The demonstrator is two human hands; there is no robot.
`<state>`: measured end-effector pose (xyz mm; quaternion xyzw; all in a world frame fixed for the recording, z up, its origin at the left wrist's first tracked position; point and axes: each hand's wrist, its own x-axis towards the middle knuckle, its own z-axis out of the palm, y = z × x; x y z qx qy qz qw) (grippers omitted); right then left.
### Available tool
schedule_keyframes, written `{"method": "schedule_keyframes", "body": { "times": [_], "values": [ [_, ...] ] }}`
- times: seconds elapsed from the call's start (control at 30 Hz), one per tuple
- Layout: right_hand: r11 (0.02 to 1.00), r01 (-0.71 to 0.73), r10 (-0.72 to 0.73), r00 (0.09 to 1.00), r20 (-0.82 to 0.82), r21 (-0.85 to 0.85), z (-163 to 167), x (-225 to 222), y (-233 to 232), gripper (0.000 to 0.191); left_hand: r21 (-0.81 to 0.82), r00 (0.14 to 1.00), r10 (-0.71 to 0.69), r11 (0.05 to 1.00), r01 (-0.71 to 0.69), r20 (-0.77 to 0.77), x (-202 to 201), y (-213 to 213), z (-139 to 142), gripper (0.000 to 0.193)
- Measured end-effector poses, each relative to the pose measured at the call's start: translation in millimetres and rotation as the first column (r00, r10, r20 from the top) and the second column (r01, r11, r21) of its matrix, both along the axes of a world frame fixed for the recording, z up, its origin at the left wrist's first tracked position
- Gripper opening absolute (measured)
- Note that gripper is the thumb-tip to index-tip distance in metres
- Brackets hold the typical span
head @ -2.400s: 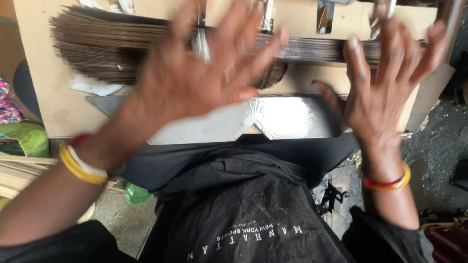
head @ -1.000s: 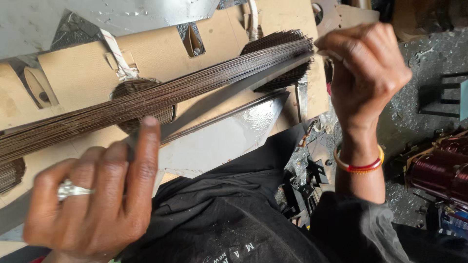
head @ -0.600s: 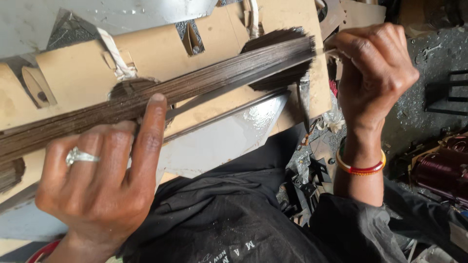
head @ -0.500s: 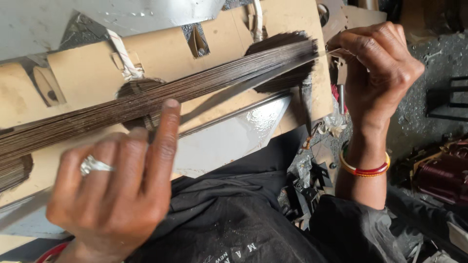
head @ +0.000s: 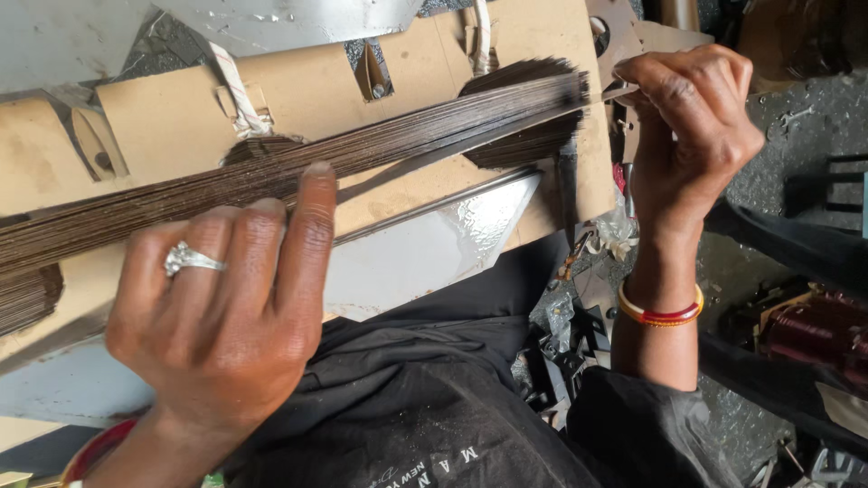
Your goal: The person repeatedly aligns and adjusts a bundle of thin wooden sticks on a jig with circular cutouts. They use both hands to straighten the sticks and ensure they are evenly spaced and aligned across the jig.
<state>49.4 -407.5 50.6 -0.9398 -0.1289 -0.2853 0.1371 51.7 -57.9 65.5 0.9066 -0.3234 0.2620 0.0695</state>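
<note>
A long flat bundle of thin dark metal strips (head: 362,154) lies slanted across a pale brown board with cut-out slots (head: 298,81), above a shiny silver sheet (head: 425,253). The left hand (head: 226,316), wearing a silver ring, presses the bundle with its fingertips, fingers together but not wrapped around it. The right hand (head: 696,136) is pinched closed on one strip end at the bundle's right tip. Compared with half a second ago, both hands have hardly shifted.
</note>
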Motion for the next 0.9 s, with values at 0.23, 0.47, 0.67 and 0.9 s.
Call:
{"method": "schedule_keyframes", "body": {
  "times": [0.23, 0.47, 0.67, 0.9],
  "values": [
    [0.983, -0.039, 0.045, 0.999, -0.029, 0.177, -5.9, 5.0, 32.8, 0.012, -0.008, 0.994, -0.011, 1.000, 0.010, -0.108, 16.9, 24.4, 6.9, 0.012],
    [0.925, -0.082, 0.106, 0.993, -0.044, 0.371, -10.5, 14.7, 58.1, 0.011, -0.146, 0.999, -0.027, 0.989, 0.022, -0.033, 23.2, 34.9, -8.6, 0.018],
    [0.976, -0.023, 0.036, 0.998, -0.056, 0.216, -17.2, 12.7, 52.0, 0.009, -0.161, 0.993, -0.001, 0.987, -0.019, -0.121, 23.8, 43.3, -20.1, 0.013],
    [0.986, -0.030, 0.040, 0.997, -0.060, 0.163, -26.1, 9.8, 41.2, 0.014, -0.147, 0.986, -0.041, 0.989, 0.017, -0.163, 25.1, 45.3, -17.1, 0.011]
  ]
}}
